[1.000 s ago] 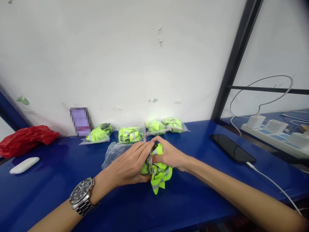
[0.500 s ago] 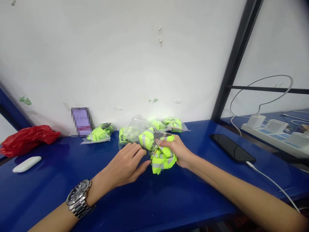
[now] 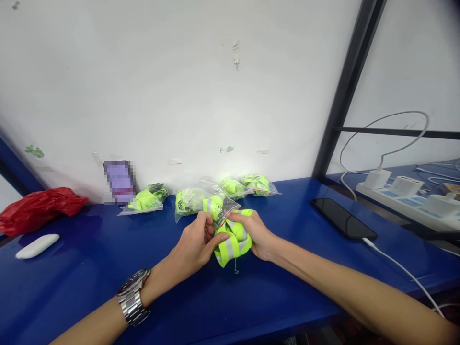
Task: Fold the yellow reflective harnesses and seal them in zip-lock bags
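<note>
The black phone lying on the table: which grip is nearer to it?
Right: the right grip, on yellow fabric, is left of the black phone; the left grip is farther left.

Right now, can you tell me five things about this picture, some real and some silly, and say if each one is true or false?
1. The right hand holds bright striped cloth. True.
2. The table is yellow. False: the table is blue.
3. A silver watch is on the left wrist. True.
4. The red plastic lies on the right. False: it lies on the left.
5. A white cable is plugged into the dark phone. True.
</note>
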### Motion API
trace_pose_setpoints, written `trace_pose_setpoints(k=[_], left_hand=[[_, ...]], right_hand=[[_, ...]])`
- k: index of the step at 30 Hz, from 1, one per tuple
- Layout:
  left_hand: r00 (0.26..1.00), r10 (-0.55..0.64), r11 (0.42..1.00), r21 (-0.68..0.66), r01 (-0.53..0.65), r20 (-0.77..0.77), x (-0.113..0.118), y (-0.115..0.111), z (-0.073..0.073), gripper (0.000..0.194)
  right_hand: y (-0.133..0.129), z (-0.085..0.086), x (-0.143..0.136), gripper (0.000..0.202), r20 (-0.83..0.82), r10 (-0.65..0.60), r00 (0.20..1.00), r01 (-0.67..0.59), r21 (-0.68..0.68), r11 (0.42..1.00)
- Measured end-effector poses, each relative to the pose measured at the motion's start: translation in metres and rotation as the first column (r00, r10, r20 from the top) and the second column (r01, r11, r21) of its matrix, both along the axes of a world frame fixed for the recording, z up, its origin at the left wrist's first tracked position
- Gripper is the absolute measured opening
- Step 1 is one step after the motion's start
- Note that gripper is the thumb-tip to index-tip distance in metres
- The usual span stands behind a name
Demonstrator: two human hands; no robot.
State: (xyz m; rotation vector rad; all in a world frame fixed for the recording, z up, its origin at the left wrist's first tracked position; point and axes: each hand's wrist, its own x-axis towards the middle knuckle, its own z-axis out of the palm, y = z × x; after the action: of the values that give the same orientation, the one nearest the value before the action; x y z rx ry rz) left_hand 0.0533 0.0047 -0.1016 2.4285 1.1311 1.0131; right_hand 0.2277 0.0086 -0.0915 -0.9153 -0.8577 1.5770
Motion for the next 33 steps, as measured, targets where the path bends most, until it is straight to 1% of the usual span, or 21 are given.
trace_pose_setpoints(k=[3, 5, 7, 9, 12, 13, 14, 17, 19, 22, 25, 28, 30, 32, 33], left_hand=[[0.999, 0.047, 0.995, 0.089, -0.049, 0.022, 0.003, 0.002, -0.005, 0.023], [0.997, 0.065, 0.99, 0.119, -0.069, 0.032, 0.003, 0.003, -0.006, 0.018], [0.997, 0.07, 0.989, 0.125, -0.073, 0.03, 0.001, 0.005, -0.008, 0.016], [0.997, 0.073, 0.99, 0.12, -0.074, 0.016, -0.001, 0.006, -0.009, 0.02], [0.997, 0.082, 0.991, 0.103, -0.082, 0.01, -0.003, 0.006, -0.01, 0.022], [0.997, 0.079, 0.993, 0.091, -0.08, 0.014, -0.002, 0.005, -0.01, 0.023], [0.997, 0.074, 0.994, 0.079, -0.075, 0.019, -0.002, 0.004, -0.009, 0.023], [0.999, 0.047, 0.998, 0.05, -0.048, 0.022, -0.001, 0.003, -0.005, 0.023], [1.0, 0.0, 1.0, 0.031, 0.0, -0.002, -0.003, 0.003, -0.002, 0.022], [0.993, -0.102, 0.995, -0.009, 0.101, -0.058, -0.01, 0.006, 0.002, 0.022], [0.978, -0.187, 0.98, -0.09, 0.179, -0.089, -0.018, 0.006, 0.006, 0.026], [0.964, -0.256, 0.948, -0.214, 0.236, -0.07, -0.022, 0.002, 0.011, 0.029], [0.957, -0.29, 0.918, -0.288, 0.272, -0.023, -0.022, -0.001, 0.015, 0.03], [0.947, -0.322, 0.894, -0.324, 0.311, 0.022, -0.02, -0.003, 0.017, 0.03], [0.944, -0.328, 0.894, -0.314, 0.32, 0.028, -0.018, -0.003, 0.017, 0.028]], right_hand=[[-0.003, 0.0, -0.002, 0.021, -0.029, 0.036, 0.999, -0.035, 0.008, 0.999], [-0.005, 0.0, -0.002, 0.025, -0.057, 0.115, 0.992, -0.112, 0.056, 0.992], [-0.006, -0.002, -0.001, 0.03, -0.051, 0.222, 0.974, -0.216, 0.102, 0.971], [-0.007, -0.003, 0.001, 0.038, -0.011, 0.31, 0.951, -0.306, 0.12, 0.944], [-0.007, -0.006, 0.002, 0.052, 0.042, 0.389, 0.92, -0.391, 0.145, 0.909], [-0.007, -0.007, 0.001, 0.054, 0.048, 0.386, 0.921, -0.388, 0.165, 0.906], [-0.007, -0.007, 0.0, 0.054, 0.049, 0.358, 0.932, -0.361, 0.186, 0.914], [-0.007, -0.009, -0.002, 0.046, 0.057, 0.187, 0.981, -0.195, 0.231, 0.953], [-0.006, -0.009, -0.001, 0.038, 0.092, 0.123, 0.988, -0.14, 0.204, 0.969], [-0.004, -0.009, 0.001, 0.027, 0.152, 0.109, 0.982, -0.124, 0.096, 0.988], [-0.003, -0.005, 0.002, 0.024, 0.177, 0.099, 0.979, -0.104, 0.02, 0.994], [0.0, -0.002, 0.003, 0.024, 0.178, 0.105, 0.978, -0.107, 0.0, 0.994], [0.001, -0.002, 0.004, 0.024, 0.16, 0.112, 0.981, -0.114, 0.002, 0.993], [0.003, -0.003, 0.006, 0.023, 0.137, 0.131, 0.982, -0.132, -0.001, 0.991], [0.004, -0.004, 0.007, 0.022, 0.123, 0.143, 0.982, -0.143, -0.005, 0.99]])
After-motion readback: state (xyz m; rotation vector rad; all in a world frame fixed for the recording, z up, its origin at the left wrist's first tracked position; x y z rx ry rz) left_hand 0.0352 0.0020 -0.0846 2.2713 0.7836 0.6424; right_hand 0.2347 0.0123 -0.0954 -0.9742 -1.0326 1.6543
